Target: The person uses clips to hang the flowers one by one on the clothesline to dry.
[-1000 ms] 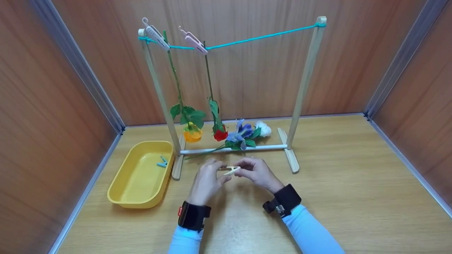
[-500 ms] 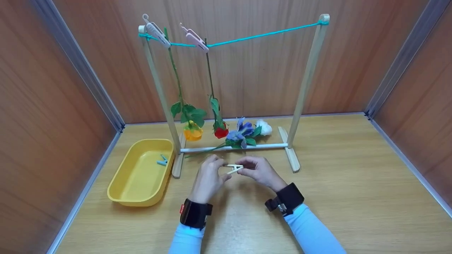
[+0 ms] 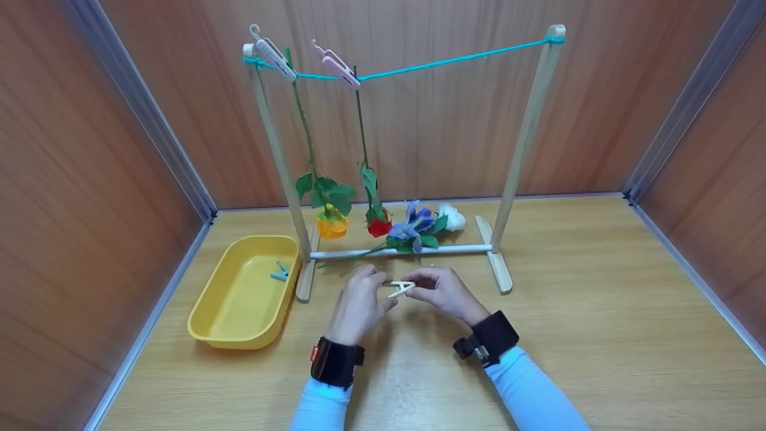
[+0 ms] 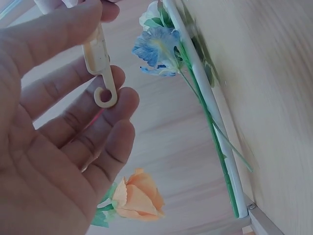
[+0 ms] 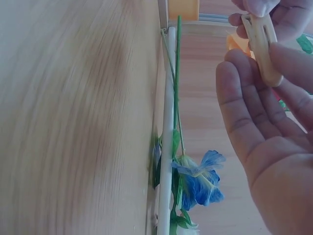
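A cream clothespin (image 3: 400, 288) is held between both hands in front of the rack. My left hand (image 3: 357, 305) pinches its spread handles between thumb and fingers; in the left wrist view a small hook (image 4: 106, 98) ends one handle. At the other end, my right hand (image 3: 446, 293) pinches the clothespin's tip, with the lower fingers extended in the right wrist view. Just beyond the hands, a blue flower (image 3: 412, 227) and a white flower (image 3: 451, 217) lie by the rack's bottom bar (image 3: 461, 248).
Two clothespins, one greyish (image 3: 275, 60) and one pink (image 3: 341, 69), clip a yellow rose (image 3: 332, 224) and a red rose (image 3: 379, 226) upside down to the turquoise string (image 3: 455, 61). A yellow basin (image 3: 233, 323) at left contains a light-blue clothespin (image 3: 280, 274). Wooden walls enclose the table.
The head view has shifted slightly. Between the hands, the cream clothespin has turned a little and its handles show more clearly; both hands keep hold of it.
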The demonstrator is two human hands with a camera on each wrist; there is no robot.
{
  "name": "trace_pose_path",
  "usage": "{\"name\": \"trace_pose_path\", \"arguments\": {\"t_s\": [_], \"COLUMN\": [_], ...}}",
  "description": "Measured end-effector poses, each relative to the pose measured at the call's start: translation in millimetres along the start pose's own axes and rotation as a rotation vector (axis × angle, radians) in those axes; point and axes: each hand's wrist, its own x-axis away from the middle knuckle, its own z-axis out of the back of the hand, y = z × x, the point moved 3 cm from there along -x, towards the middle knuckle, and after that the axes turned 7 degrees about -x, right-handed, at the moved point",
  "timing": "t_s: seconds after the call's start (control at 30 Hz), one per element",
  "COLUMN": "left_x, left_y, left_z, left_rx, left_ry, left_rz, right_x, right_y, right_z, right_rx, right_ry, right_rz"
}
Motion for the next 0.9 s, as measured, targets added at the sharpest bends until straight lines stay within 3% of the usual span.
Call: {"name": "trace_pose_path", "arguments": {"t_s": [0.2, 0.5, 0.6, 0.9], "left_x": [-1.4, -0.9, -1.1, -0.4], "left_y": [-3.3, -5.8, -5.8, -6.8], "left_z": [-3.4, -5.9, -6.5, -4.3], "left_rx": [-0.010, -0.029, -0.030, -0.024], "left_ry": [-0.004, -0.043, -0.042, -0.016], "left_rz": [0.026, 0.032, 0.024, 0.000], "right_x": [-5.8, -32.8, -44.4, -72.3], "right_y": [2, -1, -3, -11], "right_z": [6, 15, 16, 15], "right_rx": [0.054, 0.354, 0.453, 0.704], "right_ry": [-0.064, -0.041, -0.041, -0.094], "right_rz": [-0.014, -0.017, 0.006, 0.174]}}
